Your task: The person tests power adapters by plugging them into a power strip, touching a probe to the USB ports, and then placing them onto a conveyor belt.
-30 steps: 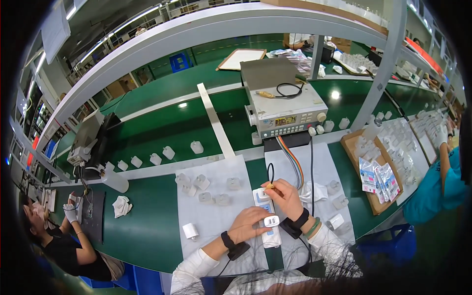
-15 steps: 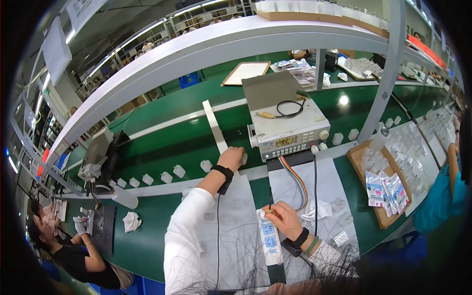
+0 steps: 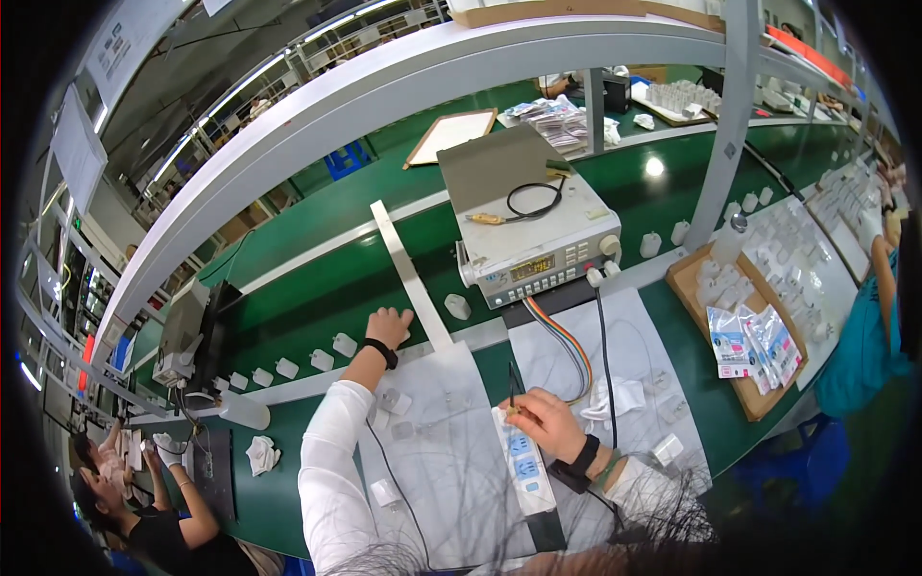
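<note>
My left hand (image 3: 387,329) reaches over the green belt, left of a white bar (image 3: 411,274). Its fingers curl down over a white power adapter (image 3: 407,336), mostly hidden beneath them. Just right of the bar, another white adapter (image 3: 458,306) rests on the belt. My right hand (image 3: 545,422) is at the upper end of a white power strip (image 3: 525,468) with blue sockets. Thumb and fingers pinch a thin black cable (image 3: 513,376) with a brass-coloured end. Behind stands a grey bench instrument (image 3: 543,264) with a lit display and a rainbow ribbon cable (image 3: 567,350).
Several white adapters (image 3: 321,360) line the belt to the left. More adapters (image 3: 389,403) lie on the white sheet (image 3: 451,461). At right is a cardboard tray (image 3: 759,403) with packets. A metal post (image 3: 727,144) rises beyond. Co-workers sit at both sides.
My left hand has moved left across the white bar, leaving an adapter on the belt at its right, and is now over another adapter. The right hand stays at the power strip.
</note>
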Tool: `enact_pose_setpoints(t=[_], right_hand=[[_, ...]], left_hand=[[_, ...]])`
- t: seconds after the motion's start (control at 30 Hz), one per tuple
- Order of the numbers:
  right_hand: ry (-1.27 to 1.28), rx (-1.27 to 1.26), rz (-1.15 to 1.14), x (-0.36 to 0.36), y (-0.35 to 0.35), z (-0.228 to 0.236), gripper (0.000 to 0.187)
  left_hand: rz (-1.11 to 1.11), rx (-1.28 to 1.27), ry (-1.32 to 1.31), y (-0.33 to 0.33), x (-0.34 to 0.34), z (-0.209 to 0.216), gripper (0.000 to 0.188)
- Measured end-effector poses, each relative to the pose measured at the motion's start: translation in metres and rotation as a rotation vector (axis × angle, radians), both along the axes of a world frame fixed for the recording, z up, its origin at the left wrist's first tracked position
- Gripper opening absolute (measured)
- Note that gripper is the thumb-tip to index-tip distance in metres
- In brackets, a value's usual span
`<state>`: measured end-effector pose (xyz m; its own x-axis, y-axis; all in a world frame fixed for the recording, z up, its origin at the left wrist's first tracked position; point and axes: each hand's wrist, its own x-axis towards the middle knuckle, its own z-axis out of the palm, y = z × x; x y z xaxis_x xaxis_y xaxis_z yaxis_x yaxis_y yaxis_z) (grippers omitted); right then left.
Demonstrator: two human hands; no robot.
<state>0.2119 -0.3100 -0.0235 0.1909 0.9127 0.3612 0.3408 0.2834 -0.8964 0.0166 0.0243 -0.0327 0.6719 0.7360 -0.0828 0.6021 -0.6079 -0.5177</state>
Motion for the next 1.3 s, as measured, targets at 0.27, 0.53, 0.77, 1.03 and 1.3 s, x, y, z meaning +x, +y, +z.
enact_pose_setpoints(t=[0.27,0.53,0.77,1.03,1.3], right_hand=[[-0.034,0.016,-0.035,0.008,0.002,-0.01,0.022],[0.015,0.038,-0.025,0.002,0.006,-0.005,0.022],[0.012,0.016,-0.019,0.004,0.002,0.002,0.023],[-0.018,0.1,-0.061,0.001,-0.001,0.001,0.021],[-0.039,0.119,-0.032,0.012,-0.03,0.025,0.015]], left_hand=[[-0.293,-0.517,-1.155,-0.138,0.0,0.095,0.051],[-0.019,-1.216,-1.277,-0.304,0.009,0.02,0.042],[-0.367,-0.798,-0.952,-0.307,0.015,0.015,0.049],[-0.148,-1.031,-1.306,-0.275,0.019,0.007,0.045],[-0.059,-1.032,-1.403,-0.259,0.038,-0.021,0.045]])
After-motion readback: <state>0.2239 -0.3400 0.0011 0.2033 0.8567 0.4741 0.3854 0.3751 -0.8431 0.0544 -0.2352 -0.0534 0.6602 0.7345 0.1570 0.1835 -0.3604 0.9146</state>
